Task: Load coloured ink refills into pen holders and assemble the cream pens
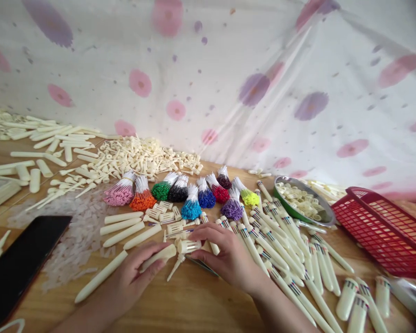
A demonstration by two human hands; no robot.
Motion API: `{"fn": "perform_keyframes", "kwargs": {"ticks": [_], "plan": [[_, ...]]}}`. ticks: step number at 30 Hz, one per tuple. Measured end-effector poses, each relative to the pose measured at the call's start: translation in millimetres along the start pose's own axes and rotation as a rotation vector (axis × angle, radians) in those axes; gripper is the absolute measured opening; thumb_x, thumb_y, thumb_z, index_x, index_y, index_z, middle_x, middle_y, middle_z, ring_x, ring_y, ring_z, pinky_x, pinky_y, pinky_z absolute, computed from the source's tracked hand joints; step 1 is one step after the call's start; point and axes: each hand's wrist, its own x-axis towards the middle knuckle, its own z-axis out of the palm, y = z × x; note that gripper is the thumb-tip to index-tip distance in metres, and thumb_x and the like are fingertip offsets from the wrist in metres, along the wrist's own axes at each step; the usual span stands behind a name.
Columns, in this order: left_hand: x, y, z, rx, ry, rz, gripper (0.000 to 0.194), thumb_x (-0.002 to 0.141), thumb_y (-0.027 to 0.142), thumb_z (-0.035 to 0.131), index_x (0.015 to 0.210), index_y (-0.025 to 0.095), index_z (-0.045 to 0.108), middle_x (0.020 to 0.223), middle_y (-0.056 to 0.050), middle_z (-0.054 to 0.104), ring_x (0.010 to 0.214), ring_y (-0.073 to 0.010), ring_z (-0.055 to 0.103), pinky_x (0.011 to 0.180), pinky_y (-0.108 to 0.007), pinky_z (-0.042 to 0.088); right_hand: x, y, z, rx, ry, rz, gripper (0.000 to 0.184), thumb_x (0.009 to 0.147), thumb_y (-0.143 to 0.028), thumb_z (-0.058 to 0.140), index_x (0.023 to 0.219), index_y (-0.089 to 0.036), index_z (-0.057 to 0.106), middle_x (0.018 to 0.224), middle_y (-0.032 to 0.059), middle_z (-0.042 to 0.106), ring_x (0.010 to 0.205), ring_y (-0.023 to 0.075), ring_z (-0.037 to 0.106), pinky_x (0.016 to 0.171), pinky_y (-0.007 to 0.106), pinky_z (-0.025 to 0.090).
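In my left hand [133, 275] is a cream pen barrel [162, 255], its end turned toward the middle. My right hand [230, 256] pinches a slotted cream pen part [189, 246] by its right side, close to the barrel's end. Whether the two parts touch, I cannot tell. A small pointed cream piece [175, 268] shows just below them. Beneath my right fingers a dark flat edge [203, 266] sticks out, mostly hidden. Several loose barrels [123, 231] lie beyond my left hand, with slotted parts [159, 212] beside them.
Bundles of coloured refills [191, 203] stand behind my hands. Multicolour pens [273, 240] spread rightward, near a bowl of cream parts [280, 199] and a red basket [384, 231]. At left are a black phone [24, 263], clear plastic bits [69, 249] and piled pen parts [135, 157].
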Motion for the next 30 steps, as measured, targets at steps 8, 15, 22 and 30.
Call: {"fn": "perform_keyframes", "kwargs": {"ticks": [8,15,22,30], "plan": [[-1.7,10.0,-7.9,0.097,-0.140,0.091,0.030,0.085,0.032,0.049,0.112,0.027,0.062,0.111,-0.003,0.067,0.102,-0.0193,0.061,0.088,-0.028,0.049,-1.3,-5.5,3.7,-0.115,-0.076,-0.104,0.021,0.087,-0.016,0.053,0.106,-0.018,0.061,0.100,0.0086,0.060,0.090,0.0153,0.058,0.079,0.026,0.048],[-2.9,12.9,-7.5,0.144,-0.160,0.104,0.029,0.085,0.030,0.049,0.110,0.027,0.063,0.108,-0.002,0.068,0.099,-0.0191,0.062,0.087,-0.028,0.050,-2.6,-5.3,2.5,-0.168,-0.152,-0.129,0.023,0.090,-0.018,0.046,0.110,-0.018,0.059,0.105,0.0097,0.059,0.095,0.0161,0.056,0.082,0.028,0.047],[-2.3,13.9,-5.8,0.146,-0.154,0.135,0.027,0.085,0.028,0.049,0.107,0.026,0.065,0.103,-0.002,0.070,0.095,-0.0188,0.065,0.081,-0.025,0.052,-1.8,-4.2,4.0,-0.238,-0.160,-0.101,0.022,0.092,-0.025,0.046,0.106,-0.016,0.058,0.097,0.0104,0.062,0.089,0.0183,0.058,0.076,0.029,0.048],[-3.6,15.0,-3.9,0.239,-0.102,0.227,0.027,0.086,0.027,0.049,0.108,0.023,0.063,0.103,-0.003,0.070,0.094,-0.0178,0.065,0.082,-0.024,0.052,-1.1,-4.2,9.7,-0.273,-0.163,0.024,0.027,0.094,-0.032,0.039,0.088,-0.015,0.059,0.076,0.0055,0.062,0.066,0.0134,0.056,0.061,0.023,0.043]]}}
